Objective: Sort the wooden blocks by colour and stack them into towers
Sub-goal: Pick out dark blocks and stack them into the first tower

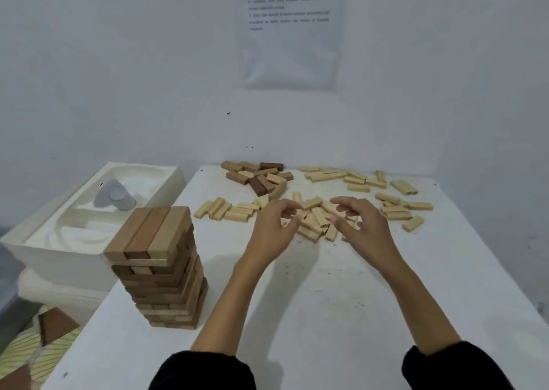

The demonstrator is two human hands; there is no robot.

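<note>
A: White table [326, 300] against a white wall [118, 62], printed sheet [291, 33] stuck up on it. Brown tower [166, 270] stands near-left.
B: We see loose brown blocks [258, 175] heaped at the far edge, and pale blocks [310, 227] strewn from centre to right.
A: Left hand [274, 226] and right hand [362, 226] are both curled over the middle pale pile. We can't tell if either pinches a block.

The printed sheet [292, 30] at top centre is cut by the upper edge, and its lines are too blurred to read. In the middle of the frame, the left grip [274, 227] and right grip [367, 229] cover part of the pale blocks [315, 226] (whether either curled hand pinches one cannot be told). Both black sleeves [202, 372] run off the bottom edge, which also cuts the table [326, 300].
</note>
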